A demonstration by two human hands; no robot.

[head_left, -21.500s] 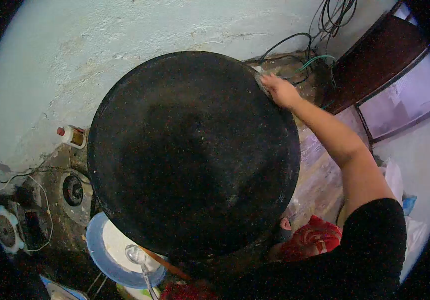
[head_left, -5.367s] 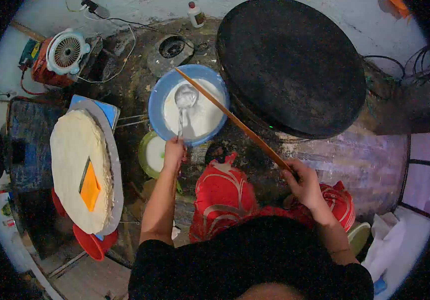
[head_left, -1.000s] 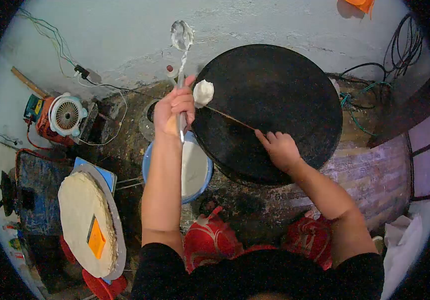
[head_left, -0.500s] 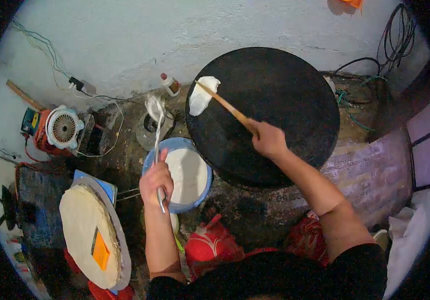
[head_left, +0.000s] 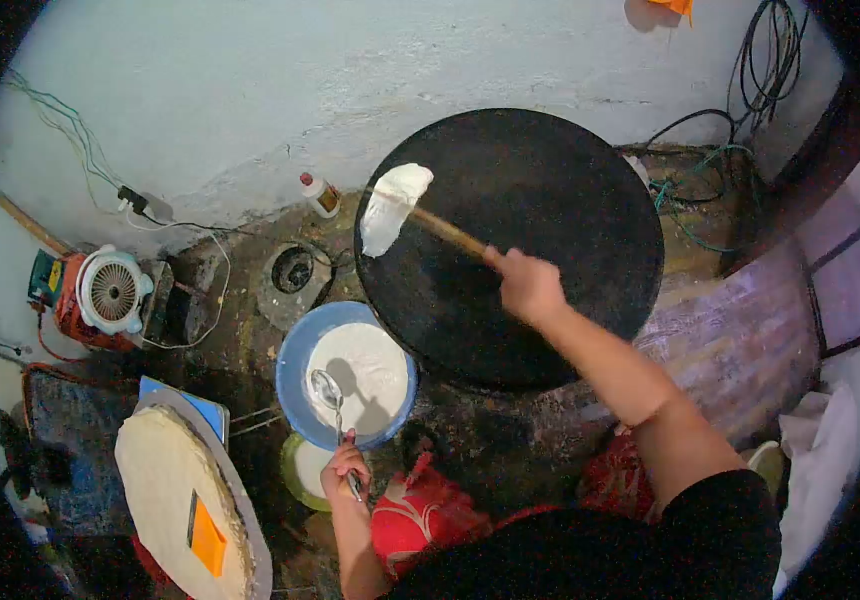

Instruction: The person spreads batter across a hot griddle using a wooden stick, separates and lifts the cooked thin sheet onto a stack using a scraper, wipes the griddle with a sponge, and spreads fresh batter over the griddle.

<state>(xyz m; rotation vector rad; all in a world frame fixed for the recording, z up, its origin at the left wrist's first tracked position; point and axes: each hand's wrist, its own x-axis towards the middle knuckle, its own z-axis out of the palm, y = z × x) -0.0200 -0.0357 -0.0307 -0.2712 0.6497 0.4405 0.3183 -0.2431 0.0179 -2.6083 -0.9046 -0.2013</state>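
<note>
My left hand [head_left: 347, 470] is closed around the handle of a metal ladle [head_left: 327, 388]. The ladle's bowl is over the white batter [head_left: 375, 365] in a blue basin [head_left: 293, 350]; I cannot tell whether it touches the batter. My right hand [head_left: 533, 287] grips a wooden batter spreader [head_left: 448, 232]. Its far end lies across a white patch of batter [head_left: 405, 188] at the left side of a large round black griddle [head_left: 540, 220].
A stack of thin round flatbreads [head_left: 155, 490] stands at left, with an orange-handled scraper [head_left: 208, 540] on it. A green bowl [head_left: 295, 485] sits below the basin. A bottle [head_left: 321, 196], a blower [head_left: 115, 290] and loose cables [head_left: 775, 60] are near the wall.
My left hand has lowered the ladle from beside the basin to over its batter. The spreader has swept toward the near left, and the batter patch has grown longer.
</note>
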